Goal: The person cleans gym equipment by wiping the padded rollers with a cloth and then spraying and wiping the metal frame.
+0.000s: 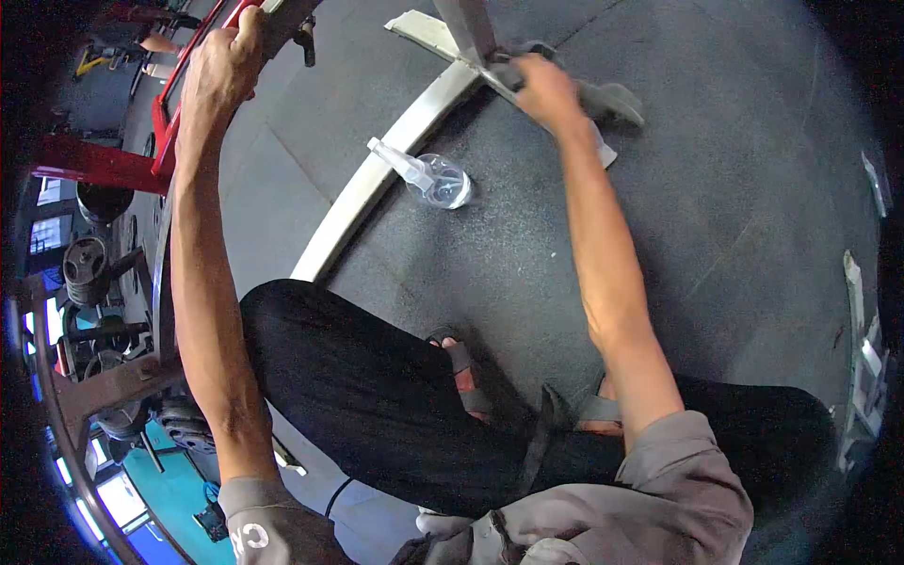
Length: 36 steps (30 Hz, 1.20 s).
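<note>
My left hand (224,68) is closed round a bar of the red and grey frame (279,24) at the upper left. Bent over the foot of a grey upright post (468,28), my right hand (546,89) is closed on a dark grey cloth (614,102). The cloth is bunched, and motion blurs it and the fingers. It touches the post where it meets the long white base beam (377,169). A clear spray bottle (441,182) with a white trigger head lies tilted against that beam, apart from both hands.
Dark rubber flooring (734,217) spreads beneath me. Weight plates (87,264) on a rack fill the left side, below a red beam (104,160). White-edged pieces (859,367) lie at the far right. Another person's legs (160,56) show at the upper left.
</note>
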{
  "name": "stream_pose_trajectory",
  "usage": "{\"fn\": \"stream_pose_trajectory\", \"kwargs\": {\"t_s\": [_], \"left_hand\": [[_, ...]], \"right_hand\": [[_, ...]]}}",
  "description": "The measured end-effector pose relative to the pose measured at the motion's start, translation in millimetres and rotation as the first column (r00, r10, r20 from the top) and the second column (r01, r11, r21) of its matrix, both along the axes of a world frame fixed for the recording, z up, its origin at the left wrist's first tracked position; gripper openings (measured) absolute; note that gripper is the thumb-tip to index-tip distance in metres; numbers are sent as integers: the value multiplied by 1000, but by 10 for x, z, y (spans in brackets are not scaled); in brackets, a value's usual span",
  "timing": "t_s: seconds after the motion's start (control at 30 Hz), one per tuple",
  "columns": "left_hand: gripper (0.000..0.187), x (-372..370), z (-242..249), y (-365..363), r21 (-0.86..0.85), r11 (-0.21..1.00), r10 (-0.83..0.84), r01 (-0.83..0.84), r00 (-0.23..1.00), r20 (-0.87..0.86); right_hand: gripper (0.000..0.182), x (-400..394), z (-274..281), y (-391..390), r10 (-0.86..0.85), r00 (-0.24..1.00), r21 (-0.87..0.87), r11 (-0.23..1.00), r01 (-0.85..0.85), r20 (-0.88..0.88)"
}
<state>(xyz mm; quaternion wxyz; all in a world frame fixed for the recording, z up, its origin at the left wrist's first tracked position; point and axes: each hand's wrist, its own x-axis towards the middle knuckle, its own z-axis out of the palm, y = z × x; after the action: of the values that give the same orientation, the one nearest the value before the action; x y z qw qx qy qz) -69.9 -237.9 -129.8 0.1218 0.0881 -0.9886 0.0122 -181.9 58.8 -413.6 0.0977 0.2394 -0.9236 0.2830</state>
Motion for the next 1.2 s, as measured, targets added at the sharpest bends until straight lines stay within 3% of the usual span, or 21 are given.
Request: {"fn": "stream_pose_trajectory", "kwargs": {"t_s": [0.07,0.1,0.17,0.27,0.3,0.37,0.43,0.5,0.53,0.6,0.63,0.73,0.77,0.87,0.9,1.0,1.03,1.13,1.2], "left_hand": [[39,-10,-32,-215,-159,979,-128,130,992,21],[47,59,-5,-43,2,993,-115,115,993,-21],[49,32,-72,-162,-66,982,-184,179,979,-85],[42,46,-76,-144,-128,972,-205,195,976,-72],[40,47,-77,-146,-139,970,-210,199,975,-69],[36,49,-75,-157,-150,966,-222,210,973,-65],[32,45,-114,-233,-184,953,-264,242,959,-105],[30,-40,-157,-393,-264,916,-356,303,916,-186],[29,-50,-176,-418,-291,903,-383,316,900,-211],[31,-15,-149,-293,-226,949,-247,220,964,-99],[33,13,-104,-160,-204,965,-177,166,983,-38],[38,27,-16,-45,-191,972,-133,135,991,21],[50,85,-21,51,-30,995,-99,98,995,-34],[53,67,-25,66,-57,991,-123,120,990,-64],[54,56,-36,30,-76,989,-133,127,989,-71],[58,33,-32,-15,-76,989,-129,124,989,-73],[59,38,-25,10,-71,990,-123,118,990,-73],[64,61,-11,54,-44,993,-109,106,990,-84],[66,71,-11,29,-32,994,-108,106,990,-91]], "right_hand": [[32,-1,-275,-227,-2,914,-23,1000,-7,-407],[30,26,-103,-173,-20,988,86,996,34,-156],[27,172,401,59,-117,929,312,950,2,352],[26,263,531,-6,-204,916,323,942,88,346],[26,275,421,-102,-102,985,286,956,60,136],[30,243,-87,-263,3,961,166,985,45,-278],[33,224,233,-84,-37,986,288,958,-11,161],[40,155,410,99,-83,859,318,943,-96,506],[40,166,375,39,-86,893,302,951,-58,441],[42,190,263,-69,-120,945,266,963,37,305],[47,160,9,-186,-74,994,270,962,50,78],[53,64,31,-145,11,992,99,995,-24,123],[55,2,85,-90,17,964,35,999,-27,264],[51,-38,53,-153,-124,946,-34,990,140,299],[46,-41,48,-253,-186,949,42,983,181,253],[44,40,-8,-377,-9,1000,244,970,8,2],[43,62,-34,-324,42,998,219,975,-30,-48],[42,30,-17,-53,-39,981,-59,997,51,188],[38,105,32,-33,-62,983,40,998,56,170]]}}
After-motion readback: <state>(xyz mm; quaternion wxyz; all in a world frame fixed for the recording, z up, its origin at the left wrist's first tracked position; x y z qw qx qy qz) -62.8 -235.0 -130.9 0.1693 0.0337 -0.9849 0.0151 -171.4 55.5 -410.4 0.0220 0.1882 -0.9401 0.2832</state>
